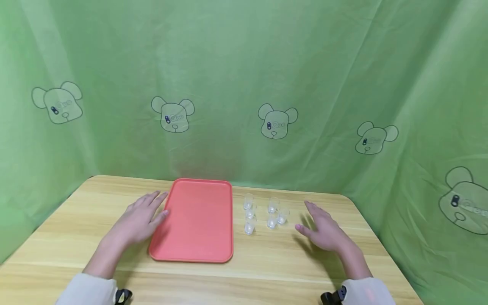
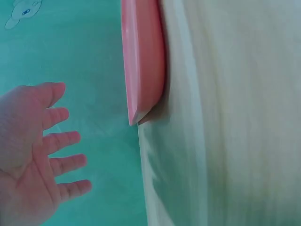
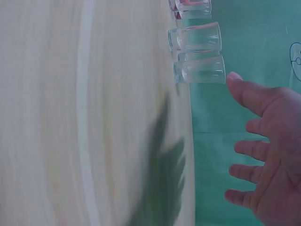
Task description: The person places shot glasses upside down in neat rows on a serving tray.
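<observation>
A red rectangular tray [image 1: 194,220] lies flat on the wooden table, left of the middle. Just off its left edge hovers my left hand [image 1: 139,216], fingers spread and holding nothing. To the right of the tray stand several small clear glasses [image 1: 249,226] in two loose groups. My right hand [image 1: 324,228] is held above the table to the right of the glasses, apart from them, its fingers extended. In the right wrist view, upright glasses [image 3: 200,70] appear sideways beyond the thumb. The left wrist view shows the tray's raised rim [image 2: 146,56] and my open palm.
The light wooden table [image 1: 267,271] has rounded far corners. Green cloth [image 1: 228,76] printed with bear heads hangs behind it and along both sides. Dark bands [image 1: 333,296] sit at both wrists beside white sleeves [image 1: 367,292].
</observation>
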The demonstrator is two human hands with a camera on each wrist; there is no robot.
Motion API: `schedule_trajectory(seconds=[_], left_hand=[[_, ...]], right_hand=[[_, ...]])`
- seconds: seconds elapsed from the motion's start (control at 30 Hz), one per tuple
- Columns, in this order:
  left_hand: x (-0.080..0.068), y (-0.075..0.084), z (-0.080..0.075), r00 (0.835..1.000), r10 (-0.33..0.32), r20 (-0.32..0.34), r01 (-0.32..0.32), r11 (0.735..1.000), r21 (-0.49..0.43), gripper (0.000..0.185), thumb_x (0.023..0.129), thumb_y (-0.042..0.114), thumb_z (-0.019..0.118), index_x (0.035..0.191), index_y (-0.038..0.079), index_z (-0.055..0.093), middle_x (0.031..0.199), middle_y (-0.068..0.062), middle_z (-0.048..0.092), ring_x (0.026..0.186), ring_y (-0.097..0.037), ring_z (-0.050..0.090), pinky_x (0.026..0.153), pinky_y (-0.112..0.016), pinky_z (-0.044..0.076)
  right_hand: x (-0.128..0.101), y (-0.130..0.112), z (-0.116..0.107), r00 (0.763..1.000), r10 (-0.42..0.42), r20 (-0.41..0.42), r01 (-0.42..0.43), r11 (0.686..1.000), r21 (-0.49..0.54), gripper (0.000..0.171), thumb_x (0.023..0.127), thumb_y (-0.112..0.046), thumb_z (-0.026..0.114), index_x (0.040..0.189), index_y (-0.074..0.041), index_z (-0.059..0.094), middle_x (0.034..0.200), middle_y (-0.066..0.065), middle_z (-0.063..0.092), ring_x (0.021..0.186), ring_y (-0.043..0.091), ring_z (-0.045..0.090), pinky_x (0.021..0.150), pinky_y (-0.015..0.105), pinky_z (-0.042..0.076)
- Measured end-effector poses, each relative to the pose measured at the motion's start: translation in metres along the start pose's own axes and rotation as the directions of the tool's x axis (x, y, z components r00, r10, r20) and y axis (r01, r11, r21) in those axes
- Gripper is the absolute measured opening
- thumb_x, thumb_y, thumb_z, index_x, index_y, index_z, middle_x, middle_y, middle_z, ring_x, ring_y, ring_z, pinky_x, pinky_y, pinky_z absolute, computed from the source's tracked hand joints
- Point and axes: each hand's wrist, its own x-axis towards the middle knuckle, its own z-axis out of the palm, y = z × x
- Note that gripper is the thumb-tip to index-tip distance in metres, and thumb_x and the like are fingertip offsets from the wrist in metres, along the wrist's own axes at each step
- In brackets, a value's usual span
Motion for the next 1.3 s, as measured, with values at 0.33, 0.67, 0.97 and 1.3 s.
schedule_trajectory(seconds=[0.33, 0.67, 0.97, 1.3], left_hand=[[0.008, -0.013, 0.008, 1.000, -0.014, 0.016, 0.015, 0.997, -0.077, 0.061, 0.105, 0.030, 0.055, 0.156, 0.001, 0.038, 0.153, -0.033, 0.040, 0.138, -0.056, 0.036, 0.111, -0.069, 0.031], [0.014, -0.023, 0.018, 1.000, -0.009, 0.016, 0.011, 0.988, -0.151, 0.059, 0.103, 0.023, 0.058, 0.150, -0.009, 0.042, 0.142, -0.038, 0.047, 0.130, -0.058, 0.045, 0.109, -0.067, 0.036], [0.024, -0.027, 0.024, 0.999, 0.009, 0.041, 0.004, 0.949, -0.315, 0.059, 0.098, 0.014, 0.066, 0.146, -0.013, 0.044, 0.135, -0.035, 0.057, 0.115, -0.045, 0.062, 0.100, -0.059, 0.048], [0.029, -0.031, 0.032, 0.992, -0.067, 0.109, 0.111, 0.873, -0.474, 0.059, 0.096, 0.005, 0.067, 0.147, -0.011, 0.044, 0.134, -0.031, 0.059, 0.111, -0.040, 0.067, 0.089, -0.046, 0.058]], right_hand=[[0.021, 0.006, 0.018, 1.000, 0.028, 0.007, -0.029, 0.994, 0.104, 0.078, 0.099, -0.027, 0.069, 0.155, 0.010, 0.030, 0.151, 0.036, 0.040, 0.138, 0.054, 0.040, 0.112, 0.065, 0.033], [0.039, 0.003, 0.033, 0.996, 0.087, 0.020, -0.089, 0.977, 0.192, 0.065, 0.093, -0.020, 0.077, 0.144, 0.009, 0.049, 0.126, 0.027, 0.064, 0.118, 0.043, 0.061, 0.101, 0.057, 0.048], [0.052, -0.004, 0.042, 0.993, 0.115, 0.034, -0.120, 0.953, 0.277, 0.054, 0.088, -0.014, 0.081, 0.133, 0.008, 0.060, 0.108, 0.013, 0.068, 0.102, 0.027, 0.063, 0.094, 0.046, 0.054], [0.058, 0.001, 0.050, 0.993, 0.114, 0.015, -0.112, 0.923, 0.367, 0.042, 0.085, -0.008, 0.082, 0.122, 0.006, 0.066, 0.095, 0.008, 0.066, 0.088, 0.021, 0.059, 0.078, 0.031, 0.053]])
